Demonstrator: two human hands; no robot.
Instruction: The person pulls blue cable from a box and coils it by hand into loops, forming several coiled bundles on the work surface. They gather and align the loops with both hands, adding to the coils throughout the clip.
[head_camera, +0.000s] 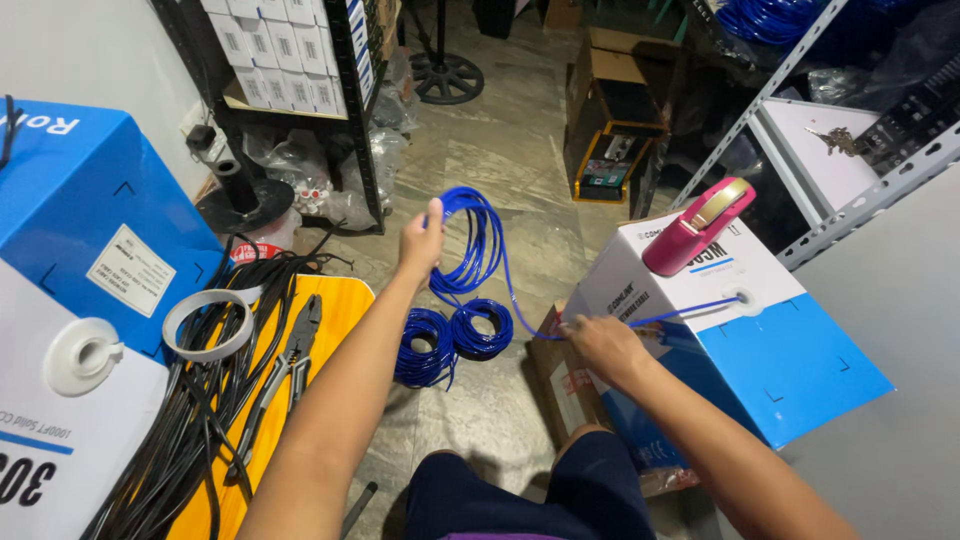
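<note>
My left hand (420, 243) is raised and grips a loose coil of blue cable (477, 240) hanging over the floor. The cable runs from the coil down to my right hand (603, 345), which pinches it, and on into a round hole (745, 298) in a white and blue cable box (745, 345) at my right. Two finished blue cable coils (452, 340) lie on the tiled floor below the held coil. A pink tape dispenser (697, 226) rests on top of the box.
A yellow stool (330, 310) at left carries black cables (195, 420), pliers (288, 370) and a tape roll (208, 323). Another blue and white box (90, 300) stands far left. Black shelves with white cartons (290, 50) are behind, grey metal shelving (860, 190) at right.
</note>
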